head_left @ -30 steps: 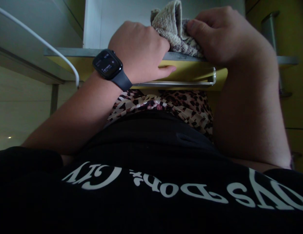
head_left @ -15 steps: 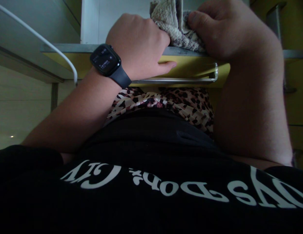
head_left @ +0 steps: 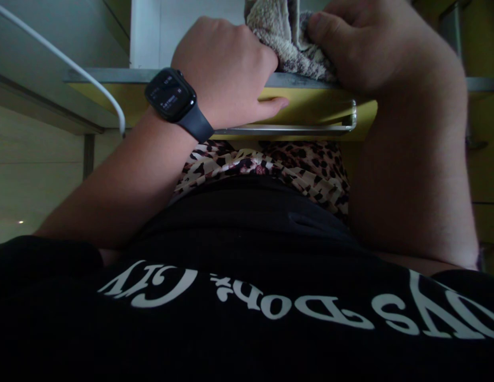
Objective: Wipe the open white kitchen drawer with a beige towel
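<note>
An open drawer [head_left: 123, 76] with a yellow front and grey top edge lies before me. My left hand [head_left: 225, 69], with a black watch [head_left: 171, 95] on its wrist, is closed over this edge. Its thumb lies against the yellow front, and the other fingertips are hidden inside. In my right hand [head_left: 362, 48] is a bunched, grey-beige towelling cloth [head_left: 294, 55], pressed on the drawer's edge just right of the left hand. The thumb lies on the cloth; most of the right fingers are out of sight.
A metal bar handle [head_left: 286, 129] runs along the drawer front, close to my patterned trousers [head_left: 266, 164]. A white cable [head_left: 67, 58] hangs at the left. More yellow cabinet fronts with handles [head_left: 451, 32] stand at the right.
The view has shifted very slightly, and the drawer edge sits a little higher in it. Both hands keep their hold, with the cloth in nearly the same place.
</note>
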A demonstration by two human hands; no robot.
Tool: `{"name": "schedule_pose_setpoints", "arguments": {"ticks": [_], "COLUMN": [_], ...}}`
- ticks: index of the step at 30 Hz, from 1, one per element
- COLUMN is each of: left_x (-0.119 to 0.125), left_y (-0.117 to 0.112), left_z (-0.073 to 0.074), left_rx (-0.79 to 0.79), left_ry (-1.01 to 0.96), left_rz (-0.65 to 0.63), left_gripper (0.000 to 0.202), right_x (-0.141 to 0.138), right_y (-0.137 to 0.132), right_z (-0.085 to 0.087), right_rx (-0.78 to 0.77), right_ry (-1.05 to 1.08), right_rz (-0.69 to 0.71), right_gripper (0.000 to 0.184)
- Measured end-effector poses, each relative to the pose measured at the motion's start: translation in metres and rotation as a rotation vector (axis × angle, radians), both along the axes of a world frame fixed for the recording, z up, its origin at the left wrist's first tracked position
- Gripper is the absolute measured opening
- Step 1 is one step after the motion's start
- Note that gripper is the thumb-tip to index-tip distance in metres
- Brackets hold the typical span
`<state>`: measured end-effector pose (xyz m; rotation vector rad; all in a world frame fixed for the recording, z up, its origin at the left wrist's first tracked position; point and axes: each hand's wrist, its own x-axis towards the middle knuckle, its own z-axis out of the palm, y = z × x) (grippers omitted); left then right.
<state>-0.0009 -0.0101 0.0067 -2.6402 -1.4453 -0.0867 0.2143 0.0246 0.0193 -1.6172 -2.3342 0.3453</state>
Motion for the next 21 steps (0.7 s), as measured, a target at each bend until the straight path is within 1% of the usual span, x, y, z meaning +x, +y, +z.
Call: {"name": "schedule_pose_setpoints", "arguments": {"ticks": [4, 9, 21], "left_x": [-0.0003, 0.0003, -0.0002], "left_y": [0.0002, 0.0019, 0.0008], "left_z": [-0.0003, -0.0007, -0.0005], "left_rx": [0.004, -0.004, 0.004], "left_ry": [-0.016, -0.015, -0.013], "left_rz": [-0.010, -0.006, -0.011], "left_gripper": [0.073, 0.078, 0.076], "right_x": [-0.0003, 0.0008, 0.0017], "right_y": [-0.0002, 0.0000, 0.0003], "right_z": [0.0009, 0.0000, -0.0006], "right_rx": [-0.011, -0.007, -0.003], "right_ry": [-0.004, -0.009, -0.011], "right_rz": [-0.016, -0.004, 0.007], "right_gripper": [0.042, 0.045, 0.044]}}
